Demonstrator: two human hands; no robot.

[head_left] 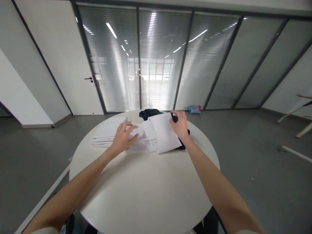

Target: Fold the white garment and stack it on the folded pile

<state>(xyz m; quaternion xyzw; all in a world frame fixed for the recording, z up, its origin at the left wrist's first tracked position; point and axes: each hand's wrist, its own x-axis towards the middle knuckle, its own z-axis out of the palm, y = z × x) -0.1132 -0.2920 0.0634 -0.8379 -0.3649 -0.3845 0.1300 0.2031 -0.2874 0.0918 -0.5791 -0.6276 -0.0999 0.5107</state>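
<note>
A white cloth (165, 133), partly folded, lies across the far half of the round table. My right hand (179, 125) pinches its upper right edge between thumb and fingers. Over the cloth's left part is my left hand (124, 136), its fingers curved and apart; whether they touch the fabric I cannot make out. A stack of folded white cloths (104, 132) sits left of that hand. Dark fabric (149, 113) shows behind the white cloth and under its right side, partly hidden by it and by my right hand.
The round white table (146, 188) stands before a glass partition (158, 65) with blinds. A blue and red item (195, 109) lies on the floor by the glass. At the right are pale chair legs (290, 112), and a white door (65, 58) is at the left.
</note>
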